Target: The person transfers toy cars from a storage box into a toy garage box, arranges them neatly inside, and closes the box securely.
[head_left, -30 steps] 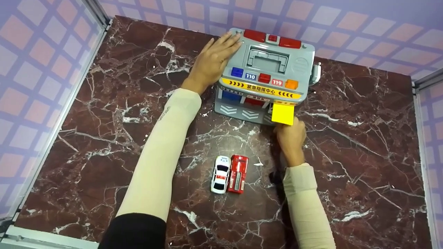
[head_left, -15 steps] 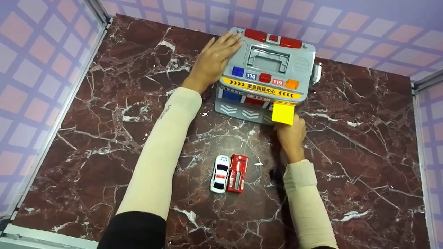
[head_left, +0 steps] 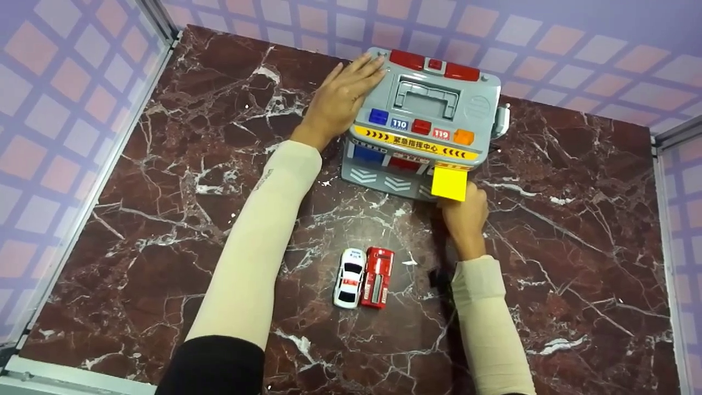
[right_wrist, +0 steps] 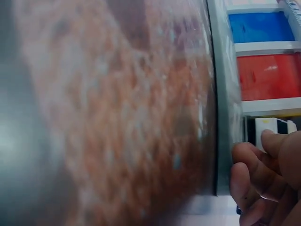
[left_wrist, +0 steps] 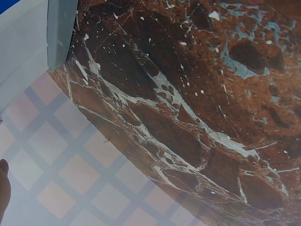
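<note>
A grey toy garage [head_left: 378, 90] with a yellow raised door [head_left: 449, 184] stands at the back of the table. My left hand [head_left: 337, 104] lies flat on its roof's left edge, fingers extended; only a fingertip shows in the left wrist view. Below the yellow door, my right hand [head_left: 465, 216] reaches into the bay with its fingers curled. The right wrist view shows its thumb and fingers pinching a white toy car [right_wrist: 265, 126] with dark windows, partly inside that bay. The blue door [right_wrist: 261, 27] and the red door [right_wrist: 269, 77] beside it are down.
A white toy police car [head_left: 349, 278] and a red toy truck [head_left: 377, 277] stand side by side on the marbled table [head_left: 576, 263], between the forearms. Checked walls [head_left: 548, 55] enclose the back and sides. A white handset-like part [head_left: 502, 122] sits on the garage's right side.
</note>
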A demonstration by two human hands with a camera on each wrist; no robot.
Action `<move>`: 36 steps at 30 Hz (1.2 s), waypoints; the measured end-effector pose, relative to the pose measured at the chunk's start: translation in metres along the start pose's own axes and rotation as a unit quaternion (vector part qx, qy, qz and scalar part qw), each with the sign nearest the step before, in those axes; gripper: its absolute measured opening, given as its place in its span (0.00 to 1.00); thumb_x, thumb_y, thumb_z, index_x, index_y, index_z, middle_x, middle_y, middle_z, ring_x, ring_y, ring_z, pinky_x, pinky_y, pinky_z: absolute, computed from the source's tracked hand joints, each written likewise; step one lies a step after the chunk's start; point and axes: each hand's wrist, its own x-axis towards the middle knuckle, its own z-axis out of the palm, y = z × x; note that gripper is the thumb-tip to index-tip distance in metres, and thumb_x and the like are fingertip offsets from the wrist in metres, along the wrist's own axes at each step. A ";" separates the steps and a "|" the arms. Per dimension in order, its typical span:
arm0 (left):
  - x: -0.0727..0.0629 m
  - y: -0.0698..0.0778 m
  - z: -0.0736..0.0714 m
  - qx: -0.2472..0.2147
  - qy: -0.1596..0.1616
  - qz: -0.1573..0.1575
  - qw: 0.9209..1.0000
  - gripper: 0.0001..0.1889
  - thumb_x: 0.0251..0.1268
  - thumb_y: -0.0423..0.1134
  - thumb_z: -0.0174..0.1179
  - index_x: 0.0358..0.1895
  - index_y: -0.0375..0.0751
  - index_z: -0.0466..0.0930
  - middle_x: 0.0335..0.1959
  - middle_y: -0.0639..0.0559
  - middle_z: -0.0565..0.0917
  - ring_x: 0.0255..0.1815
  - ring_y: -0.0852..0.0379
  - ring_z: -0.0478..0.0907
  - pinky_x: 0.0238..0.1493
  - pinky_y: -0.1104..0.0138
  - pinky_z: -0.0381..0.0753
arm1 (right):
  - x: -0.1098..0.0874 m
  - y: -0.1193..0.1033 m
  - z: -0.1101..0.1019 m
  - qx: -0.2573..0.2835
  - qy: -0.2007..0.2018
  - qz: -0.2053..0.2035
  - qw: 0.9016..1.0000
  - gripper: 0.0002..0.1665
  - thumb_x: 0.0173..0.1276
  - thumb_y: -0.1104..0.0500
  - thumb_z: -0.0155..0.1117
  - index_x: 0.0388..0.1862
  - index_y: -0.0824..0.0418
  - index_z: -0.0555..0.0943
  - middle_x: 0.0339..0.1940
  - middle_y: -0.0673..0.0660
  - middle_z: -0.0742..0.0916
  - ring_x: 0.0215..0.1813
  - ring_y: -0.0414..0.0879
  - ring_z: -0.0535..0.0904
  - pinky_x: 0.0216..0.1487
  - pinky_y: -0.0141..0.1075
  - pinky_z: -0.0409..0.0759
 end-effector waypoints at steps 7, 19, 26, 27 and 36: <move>0.001 -0.001 0.001 0.000 0.003 0.004 1.000 0.22 0.84 0.48 0.36 0.75 0.56 0.64 0.79 0.64 0.57 0.81 0.63 0.47 0.81 0.61 0.38 | 0.001 -0.003 -0.046 -0.012 0.063 0.038 0.997 0.13 0.69 0.54 0.65 0.43 0.61 0.88 0.38 0.63 0.91 0.40 0.64 0.86 0.37 0.57 0.82; 0.000 -0.001 0.001 0.002 -0.004 -0.004 1.000 0.23 0.84 0.48 0.35 0.75 0.56 0.63 0.79 0.64 0.57 0.82 0.63 0.47 0.82 0.60 0.38 | 0.034 -0.010 -0.063 0.002 0.031 -0.235 0.972 0.61 0.48 0.53 0.85 0.77 0.62 0.61 0.77 0.67 0.66 0.77 0.61 0.60 0.75 0.59 0.64; 0.000 0.001 0.000 -0.002 0.004 -0.002 1.000 0.23 0.84 0.49 0.35 0.75 0.55 0.64 0.79 0.64 0.58 0.81 0.62 0.47 0.82 0.61 0.38 | 0.040 -0.010 -0.049 -0.037 0.020 -0.251 0.967 0.63 0.49 0.53 0.85 0.79 0.58 0.58 0.80 0.62 0.63 0.79 0.59 0.58 0.71 0.63 0.66; 0.000 0.001 0.000 -0.004 0.004 -0.003 1.000 0.23 0.84 0.49 0.35 0.75 0.55 0.64 0.79 0.64 0.57 0.81 0.62 0.47 0.81 0.62 0.37 | 0.040 -0.011 -0.047 -0.041 0.024 -0.251 0.967 0.63 0.49 0.54 0.85 0.79 0.58 0.58 0.80 0.62 0.63 0.79 0.60 0.58 0.72 0.62 0.65; 0.000 0.000 0.002 -0.013 0.011 0.000 1.000 0.22 0.84 0.47 0.38 0.74 0.55 0.65 0.78 0.64 0.59 0.81 0.63 0.48 0.81 0.62 0.38 | 0.040 -0.013 -0.036 -0.055 0.083 -0.241 0.965 0.66 0.45 0.52 0.87 0.79 0.60 0.58 0.73 0.66 0.73 0.73 0.65 0.66 0.72 0.59 0.66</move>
